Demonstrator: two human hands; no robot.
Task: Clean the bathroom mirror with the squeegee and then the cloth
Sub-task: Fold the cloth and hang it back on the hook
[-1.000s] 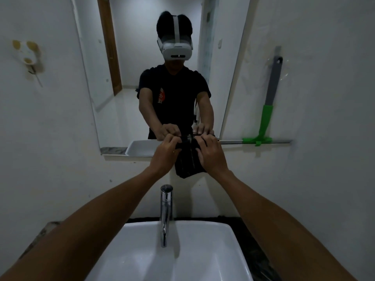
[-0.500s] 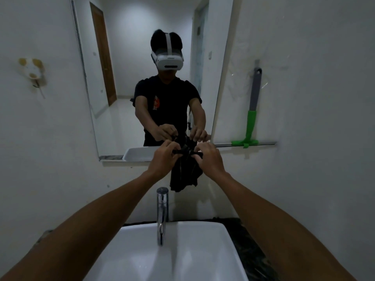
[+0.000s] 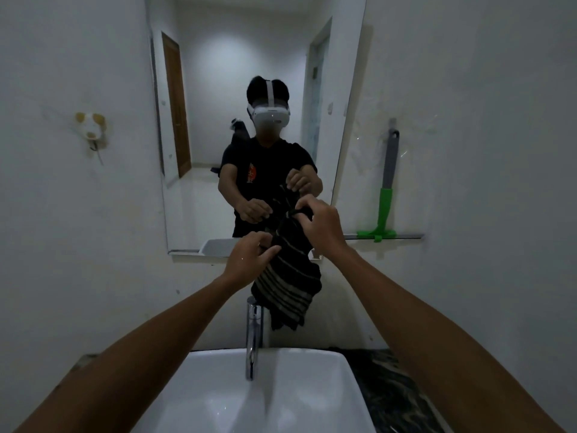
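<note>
A dark cloth (image 3: 288,282) with pale stripes hangs in front of the mirror (image 3: 218,89), above the tap. My left hand (image 3: 249,257) pinches its left edge, lower down. My right hand (image 3: 321,223) grips its top corner, higher and to the right. The cloth drapes down between them. The squeegee (image 3: 385,207), with a grey handle and green head, stands upright against the wall on a narrow shelf right of the mirror, apart from both hands.
A chrome tap (image 3: 253,335) rises over the white basin (image 3: 327,385) directly below the cloth. A dark patterned counter (image 3: 390,385) lies right of the basin. A small holder (image 3: 90,129) is fixed on the left wall. A narrow shelf (image 3: 409,236) runs under the mirror.
My right hand has risen and my left has dropped, so the bunched cloth now hangs spread out and longer. The view has tilted up, showing more of the mirror.
</note>
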